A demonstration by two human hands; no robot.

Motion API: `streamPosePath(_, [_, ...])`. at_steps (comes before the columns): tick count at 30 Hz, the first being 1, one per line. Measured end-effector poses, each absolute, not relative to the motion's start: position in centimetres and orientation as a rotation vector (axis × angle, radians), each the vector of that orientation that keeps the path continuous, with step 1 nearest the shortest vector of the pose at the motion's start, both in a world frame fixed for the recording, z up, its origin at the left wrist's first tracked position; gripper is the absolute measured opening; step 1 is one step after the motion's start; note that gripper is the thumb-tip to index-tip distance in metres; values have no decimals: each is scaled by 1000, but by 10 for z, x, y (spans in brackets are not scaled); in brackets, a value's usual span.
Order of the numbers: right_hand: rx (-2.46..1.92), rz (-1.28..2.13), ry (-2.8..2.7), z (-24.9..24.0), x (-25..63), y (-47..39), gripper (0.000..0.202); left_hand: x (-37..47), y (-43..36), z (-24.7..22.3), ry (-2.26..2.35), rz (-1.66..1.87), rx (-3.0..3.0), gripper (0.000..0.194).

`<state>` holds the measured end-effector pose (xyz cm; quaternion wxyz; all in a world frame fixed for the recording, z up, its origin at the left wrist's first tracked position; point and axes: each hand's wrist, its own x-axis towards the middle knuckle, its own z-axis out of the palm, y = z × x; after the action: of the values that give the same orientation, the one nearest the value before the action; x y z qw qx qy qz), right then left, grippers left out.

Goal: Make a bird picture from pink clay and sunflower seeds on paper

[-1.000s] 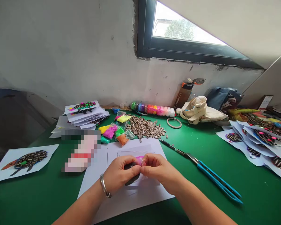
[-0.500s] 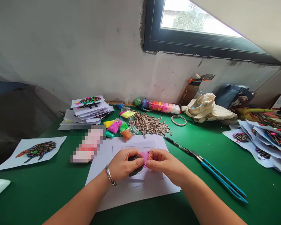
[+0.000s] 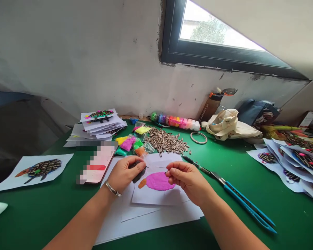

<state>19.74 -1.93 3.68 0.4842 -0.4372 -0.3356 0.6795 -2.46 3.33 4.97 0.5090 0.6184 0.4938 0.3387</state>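
Observation:
My left hand (image 3: 125, 173) is closed around a black packet of modelling clay (image 3: 138, 176), above the left side of the papers. Beyond its fingers a bit of clear plastic shows. My right hand (image 3: 184, 178) pinches a tiny dark bit (image 3: 166, 171), apparently black clay, between thumb and fingertips. Under the hands lies a sheet of white paper (image 3: 151, 198) bearing a flat magenta clay oval (image 3: 159, 181) with an orange clay piece (image 3: 142, 183) at its left end. The right fingers hover over the oval's right end and partly hide it.
Bagged coloured clay (image 3: 127, 142) and a heap of striped sunflower seeds (image 3: 167, 139) lie behind the papers. A phone (image 3: 101, 166) is left, a pen (image 3: 198, 164) and blue-handled tweezers (image 3: 250, 205) right. A finished seed picture (image 3: 41, 170) lies far left; stacked ones (image 3: 299, 163) far right.
My hands have drawn apart, the left one going left with the black packet. A tiny dark bit now shows in my right fingertips, and the magenta oval has come into view between them.

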Motion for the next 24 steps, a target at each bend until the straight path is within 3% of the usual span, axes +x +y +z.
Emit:
streamPosePath(10, [-1090, 1519, -864, 36, 197, -17, 29, -29, 42, 44, 1464, 775, 1757, 36])
streamPosePath(15, [-1170, 1417, -969, 34, 200, -18, 39, -31, 44, 44, 1560, 746, 1846, 35])
streamPosePath(20, [-1160, 1492, -968, 33, 198, -19, 29, -34, 48, 38, 1614, 734, 1872, 39])
streamPosePath(24, [-1191, 1526, -922, 33, 196, -18, 35, -33, 51, 32, 1635, 739, 1886, 41])
